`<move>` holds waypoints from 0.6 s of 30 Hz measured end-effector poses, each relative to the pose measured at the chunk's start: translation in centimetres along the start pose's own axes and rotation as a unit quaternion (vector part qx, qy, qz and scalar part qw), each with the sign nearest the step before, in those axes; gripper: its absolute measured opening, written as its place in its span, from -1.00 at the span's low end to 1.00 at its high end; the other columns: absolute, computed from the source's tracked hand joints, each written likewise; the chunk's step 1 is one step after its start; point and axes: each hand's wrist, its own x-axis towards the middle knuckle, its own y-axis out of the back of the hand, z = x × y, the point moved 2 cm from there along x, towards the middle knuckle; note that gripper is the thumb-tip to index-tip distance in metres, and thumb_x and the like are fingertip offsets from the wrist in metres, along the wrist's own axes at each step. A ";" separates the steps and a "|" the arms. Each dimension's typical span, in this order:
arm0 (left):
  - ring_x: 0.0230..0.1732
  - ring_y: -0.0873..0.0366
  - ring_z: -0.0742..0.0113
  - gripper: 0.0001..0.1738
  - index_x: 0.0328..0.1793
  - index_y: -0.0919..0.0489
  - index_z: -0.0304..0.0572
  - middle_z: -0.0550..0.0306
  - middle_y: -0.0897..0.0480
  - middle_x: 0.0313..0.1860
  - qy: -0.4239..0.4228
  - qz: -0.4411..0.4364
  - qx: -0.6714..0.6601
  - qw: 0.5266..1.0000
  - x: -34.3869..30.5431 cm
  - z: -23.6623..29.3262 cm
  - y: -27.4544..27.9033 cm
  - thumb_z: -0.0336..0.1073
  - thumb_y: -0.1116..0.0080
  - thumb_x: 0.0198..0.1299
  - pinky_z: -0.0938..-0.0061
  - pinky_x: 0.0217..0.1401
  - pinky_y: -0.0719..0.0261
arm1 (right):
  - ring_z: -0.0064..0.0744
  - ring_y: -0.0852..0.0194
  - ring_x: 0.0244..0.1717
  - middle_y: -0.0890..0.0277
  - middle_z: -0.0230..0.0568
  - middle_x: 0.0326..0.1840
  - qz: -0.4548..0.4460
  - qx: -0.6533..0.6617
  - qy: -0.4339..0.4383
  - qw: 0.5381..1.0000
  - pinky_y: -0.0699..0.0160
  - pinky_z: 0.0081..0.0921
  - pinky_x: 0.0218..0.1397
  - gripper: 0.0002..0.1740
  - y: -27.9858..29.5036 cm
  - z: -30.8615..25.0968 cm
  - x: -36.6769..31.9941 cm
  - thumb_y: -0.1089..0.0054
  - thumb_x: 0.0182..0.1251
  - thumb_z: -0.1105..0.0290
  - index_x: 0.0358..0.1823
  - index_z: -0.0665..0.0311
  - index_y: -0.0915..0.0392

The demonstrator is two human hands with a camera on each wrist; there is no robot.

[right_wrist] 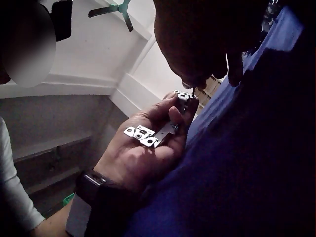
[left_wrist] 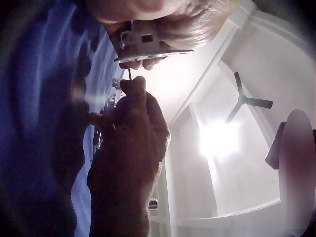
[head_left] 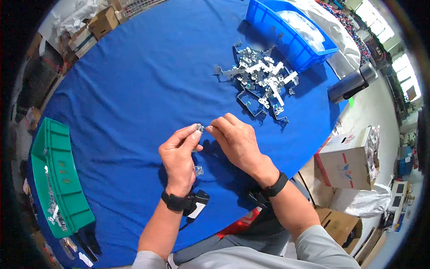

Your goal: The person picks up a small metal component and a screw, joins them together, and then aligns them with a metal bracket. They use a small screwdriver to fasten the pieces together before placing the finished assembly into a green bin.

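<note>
Above the blue cloth, my left hand (head_left: pixel 178 154) grips a stamped metal bracket (right_wrist: pixel 162 134). The bracket's plate with round holes lies over the palm, and its upper end pokes out between thumb and forefinger. Seen from the left wrist, the same bracket (left_wrist: pixel 153 55) shows a square hole and a flat edge. My right hand (head_left: pixel 239 142) is right beside that upper end, thumb and fingertips pinched together. Between them is a thin dark pin-like piece (left_wrist: pixel 130 74) reaching toward the bracket. Its far side is hidden by the fingers.
A heap of metal brackets (head_left: pixel 264 78) lies on the cloth ahead, beside a blue bin (head_left: pixel 291 38) with clear plastic inside. At left stands a green bin (head_left: pixel 74 193) holding small metal parts. A dark cylinder (head_left: pixel 354 83) is at the right edge, with a carton (head_left: pixel 345 159) below.
</note>
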 end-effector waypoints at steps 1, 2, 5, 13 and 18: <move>-0.42 -0.62 0.53 -0.79 -0.02 -0.71 -0.38 0.09 -0.76 -0.19 -0.003 -0.001 -0.006 1.000 0.0 -0.1 0.0 -0.48 -0.32 0.23 0.71 -0.42 -0.57 | -0.02 -0.52 -0.38 -0.42 -0.11 -0.39 -0.002 0.004 -0.007 1.000 -0.50 -0.19 -0.37 -0.82 0.1 -0.1 -0.1 -0.27 0.33 0.36 -0.24 0.23 -0.44; -0.42 -0.62 0.53 -0.79 -0.01 -0.71 -0.38 0.08 -0.76 -0.19 -0.006 -0.003 -0.012 1.000 0.1 -0.1 0.0 -0.48 -0.31 0.23 0.71 -0.42 -0.57 | -0.02 -0.52 -0.38 -0.42 -0.11 -0.39 -0.007 -0.001 -0.010 1.000 -0.50 -0.19 -0.37 -0.82 -0.1 -0.1 -0.1 -0.27 0.33 0.36 -0.24 0.23 -0.44; -0.41 -0.63 0.54 -0.79 -0.02 -0.71 -0.36 0.09 -0.76 -0.20 -0.001 0.005 -0.006 1.000 0.0 0.3 -0.2 -0.48 -0.31 0.23 0.71 -0.43 -0.56 | -0.01 -0.53 -0.37 -0.46 -0.07 -0.37 0.016 0.075 -0.025 0.997 -0.49 -0.19 -0.37 -0.82 -0.3 0.0 -0.1 -0.26 0.33 0.39 -0.22 0.26 -0.43; -0.37 -0.63 0.54 -0.79 -0.01 -0.71 -0.38 0.08 -0.75 -0.20 -0.018 0.002 -0.007 1.000 0.1 -0.1 0.0 -0.47 -0.30 0.25 0.69 -0.40 -0.60 | 0.06 -0.54 -0.37 -0.48 0.00 -0.37 0.010 0.089 -0.013 0.996 -0.49 -0.13 -0.36 -0.85 -0.9 0.4 -0.1 -0.22 0.33 0.45 -0.23 0.31 -0.42; -0.35 -0.63 0.53 -0.79 -0.01 -0.71 -0.38 0.08 -0.75 -0.18 0.001 0.004 0.014 1.000 0.1 0.2 0.0 -0.49 -0.29 0.25 0.67 -0.37 -0.62 | -0.06 -0.52 -0.44 -0.48 -0.05 -0.42 0.018 0.121 -0.040 0.992 -0.46 -0.27 -0.39 -0.86 -0.5 -0.1 0.0 -0.27 0.34 0.48 -0.25 0.36 -0.46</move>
